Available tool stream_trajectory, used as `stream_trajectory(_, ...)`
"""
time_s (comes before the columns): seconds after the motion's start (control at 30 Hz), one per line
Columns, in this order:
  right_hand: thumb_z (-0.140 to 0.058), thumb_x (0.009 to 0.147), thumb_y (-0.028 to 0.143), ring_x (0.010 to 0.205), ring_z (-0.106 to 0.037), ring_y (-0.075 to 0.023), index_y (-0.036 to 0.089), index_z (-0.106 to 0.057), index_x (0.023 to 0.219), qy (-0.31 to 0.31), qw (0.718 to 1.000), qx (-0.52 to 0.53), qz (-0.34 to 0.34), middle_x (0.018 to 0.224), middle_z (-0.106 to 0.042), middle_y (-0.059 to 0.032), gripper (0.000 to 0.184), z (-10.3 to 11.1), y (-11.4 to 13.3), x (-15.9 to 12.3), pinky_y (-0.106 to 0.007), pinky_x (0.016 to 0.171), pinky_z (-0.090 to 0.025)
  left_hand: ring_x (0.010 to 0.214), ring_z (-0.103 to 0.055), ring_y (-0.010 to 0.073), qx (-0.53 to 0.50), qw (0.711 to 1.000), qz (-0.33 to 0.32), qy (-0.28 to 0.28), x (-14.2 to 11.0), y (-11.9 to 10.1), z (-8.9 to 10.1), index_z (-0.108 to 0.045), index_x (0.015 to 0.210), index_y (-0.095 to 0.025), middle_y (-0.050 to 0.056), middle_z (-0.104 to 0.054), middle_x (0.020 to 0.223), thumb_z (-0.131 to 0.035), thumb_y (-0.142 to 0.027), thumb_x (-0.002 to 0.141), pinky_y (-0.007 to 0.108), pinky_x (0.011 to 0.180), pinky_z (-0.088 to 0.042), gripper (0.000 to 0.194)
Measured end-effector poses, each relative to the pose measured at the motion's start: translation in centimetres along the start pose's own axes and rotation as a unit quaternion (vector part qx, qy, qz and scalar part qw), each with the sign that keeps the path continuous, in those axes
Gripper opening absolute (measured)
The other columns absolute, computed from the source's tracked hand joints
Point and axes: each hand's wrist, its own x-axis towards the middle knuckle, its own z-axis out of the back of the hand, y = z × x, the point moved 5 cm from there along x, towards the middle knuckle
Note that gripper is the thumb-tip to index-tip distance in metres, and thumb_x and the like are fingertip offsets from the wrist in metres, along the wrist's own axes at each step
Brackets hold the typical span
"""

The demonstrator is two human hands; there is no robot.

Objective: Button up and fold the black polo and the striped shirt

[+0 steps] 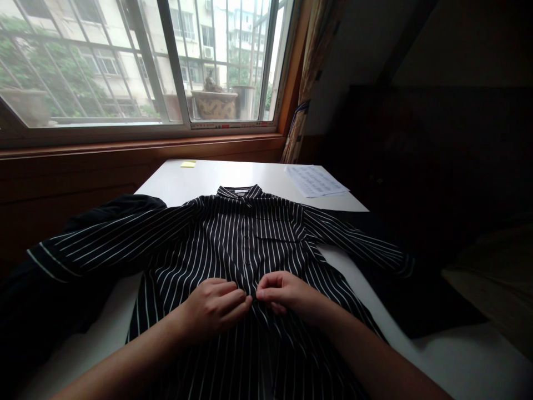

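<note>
A black shirt with white stripes (216, 233) lies face up, its collar at the far end and both sleeves spread outward. Above my hands the front is closed along a row of small dark buttons; below them the two edges part. My left hand (216, 305) is closed, its fingertips pinching the front edge of the shirt near the middle. Close beside it, my right hand (287, 294) pinches the opposite front edge with thumb and forefinger. Whatever button lies between the fingertips is hidden.
The shirt lies on a white table (233, 171). Printed sheets (315, 181) lie at its far right and a yellow sticky note (188, 164) at the far left. Dark cloth (112, 214) hangs over the left edge; more dark cloth (420, 300) lies right. A barred window (133, 66) stands behind.
</note>
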Motion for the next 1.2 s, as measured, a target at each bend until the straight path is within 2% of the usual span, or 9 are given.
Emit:
stream_trajectory(0.27,-0.075,0.077,0.039,0.049,-0.049,-0.0064,0.014,-0.066,0.083,-0.007,1.0,-0.007,-0.003,0.061,-0.057,0.004,0.026,-0.1,0.2,0.0,-0.019,0.049,-0.035,0.059,-0.052,0.0121,0.005,1.0,0.002,0.012,-0.1,0.0,0.0,-0.061,0.106,-0.014,0.0,-0.061,0.074,-0.051,-0.015,0.096,0.028,0.05,-0.039,0.015)
stream_trajectory(0.63,-0.072,0.079,0.039,0.048,-0.047,-0.0059,0.014,-0.065,0.082,-0.011,1.0,-0.018,-0.002,0.06,-0.057,0.0037,0.026,0.0,0.2,0.1,-0.019,0.047,-0.034,0.057,-0.049,0.0117,0.004,1.0,-0.018,0.008,-0.1,-0.2,0.3,-0.062,0.109,-0.015,-0.002,-0.06,0.072,-0.059,-0.015,0.093,0.028,0.05,-0.036,0.016)
stream_trajectory(0.9,-0.069,0.08,0.04,0.048,-0.047,-0.0064,0.015,-0.063,0.082,-0.042,0.998,-0.038,0.012,0.059,-0.055,0.0047,0.026,0.3,0.3,0.4,-0.019,0.046,-0.034,0.057,-0.049,0.0115,0.002,1.0,-0.018,0.018,0.2,-0.2,0.2,-0.062,0.105,-0.015,-0.001,-0.06,0.073,-0.056,-0.015,0.093,0.027,0.049,-0.035,0.013)
stream_trajectory(1.07,-0.066,0.084,0.036,0.054,-0.054,-0.0084,0.017,-0.064,0.088,-0.095,0.985,-0.127,0.064,0.071,-0.061,0.0025,0.019,0.9,0.6,0.4,-0.021,0.05,-0.04,0.054,-0.048,0.0115,-0.052,0.998,-0.005,0.045,0.1,-0.1,-0.2,-0.063,0.088,-0.018,-0.002,-0.056,0.067,-0.055,-0.023,0.092,0.028,0.047,-0.033,0.01)
stream_trajectory(1.13,-0.065,0.085,0.03,0.065,-0.06,-0.0111,0.018,-0.067,0.089,-0.118,0.97,-0.182,0.106,0.08,-0.065,0.0005,0.013,1.1,1.0,0.3,-0.023,0.06,-0.046,0.054,-0.049,0.0117,-0.072,0.996,0.015,0.047,-0.1,0.1,-0.3,-0.062,0.084,-0.019,-0.002,-0.056,0.066,-0.055,-0.025,0.092,0.029,0.048,-0.034,0.013)
stream_trajectory(1.2,-0.065,0.085,0.025,0.077,-0.063,-0.0142,0.019,-0.069,0.09,-0.135,0.952,-0.233,0.145,0.086,-0.068,-0.0009,0.008,1.0,1.4,0.1,-0.027,0.071,-0.049,0.055,-0.051,0.0119,-0.077,0.996,0.035,0.041,-0.3,0.6,-0.4,-0.064,0.089,-0.019,-0.002,-0.058,0.067,-0.055,-0.026,0.092,0.028,0.05,-0.035,0.011)
